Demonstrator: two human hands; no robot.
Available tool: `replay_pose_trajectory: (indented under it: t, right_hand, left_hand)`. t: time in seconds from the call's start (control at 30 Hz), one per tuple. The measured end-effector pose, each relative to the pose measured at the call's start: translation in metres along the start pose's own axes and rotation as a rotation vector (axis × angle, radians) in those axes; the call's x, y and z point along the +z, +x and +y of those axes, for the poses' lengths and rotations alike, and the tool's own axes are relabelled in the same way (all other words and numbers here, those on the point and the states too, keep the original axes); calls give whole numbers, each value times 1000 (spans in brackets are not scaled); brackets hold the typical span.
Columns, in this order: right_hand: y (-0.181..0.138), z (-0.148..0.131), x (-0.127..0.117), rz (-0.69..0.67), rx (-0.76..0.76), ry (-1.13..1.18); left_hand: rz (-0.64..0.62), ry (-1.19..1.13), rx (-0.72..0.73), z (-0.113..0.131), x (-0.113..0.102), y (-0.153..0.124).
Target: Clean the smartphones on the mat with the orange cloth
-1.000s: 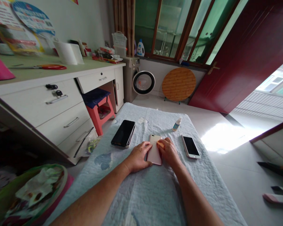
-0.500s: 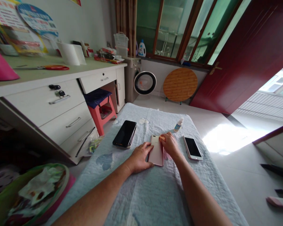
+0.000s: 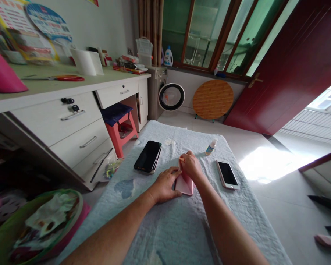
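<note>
Since the earlier frame, the right hand (image 3: 191, 165) has slid leftward over the top end of the pink phone (image 3: 186, 188), carrying the small orange piece (image 3: 182, 159) from the upper right to the upper left corner; the left hand (image 3: 165, 184) stays on the phone's left side. The phone lies back up on the pale blue cover (image 3: 165, 228), between the two hands, its lower end toward the person. It is glossy, light pink, with rounded corners; the right hand hides most of the upper part. The right fingers are pinched narrow on the orange piece, the hand bent inward and knuckles up, the forearm coming in from the lower right. The left thumb and fingers are spread wide, tips against the left edge, thumb near the bottom corner. A black phone (image 3: 148, 156) lies to the left, screen up; a white phone (image 3: 228, 175) lies to the right, with the small bottle (image 3: 211, 146) standing just beyond it. The bottle's label is too small to read. The round sign (image 3: 49, 24) by the wall carries printed characters, too blurred to make out; no brand can be read on the phones.
</note>
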State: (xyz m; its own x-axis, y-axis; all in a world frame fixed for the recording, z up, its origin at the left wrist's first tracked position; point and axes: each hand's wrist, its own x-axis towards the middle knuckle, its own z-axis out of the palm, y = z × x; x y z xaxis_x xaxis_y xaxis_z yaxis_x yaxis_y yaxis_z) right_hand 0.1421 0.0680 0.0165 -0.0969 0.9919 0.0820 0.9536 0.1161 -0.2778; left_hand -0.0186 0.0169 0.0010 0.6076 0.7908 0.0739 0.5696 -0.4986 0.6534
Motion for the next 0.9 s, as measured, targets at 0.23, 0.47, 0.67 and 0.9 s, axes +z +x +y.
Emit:
replay_pose_trajectory:
  t: [0.23,0.47,0.67,0.9]
  right_hand:
    - [4,-3,2,-35,-22,-20]
    - [-2,13,-3,-14,-11,-33]
    - [-2,22,-7,2,45,-60]
    - [9,6,-4,-23,15,-69]
  left_hand:
    - [14,-2,3,0,2,1]
    - [37,18,2,0,4,1]
    - [29,21,12,3,0,0]
    - [24,20,2,0,3,0]
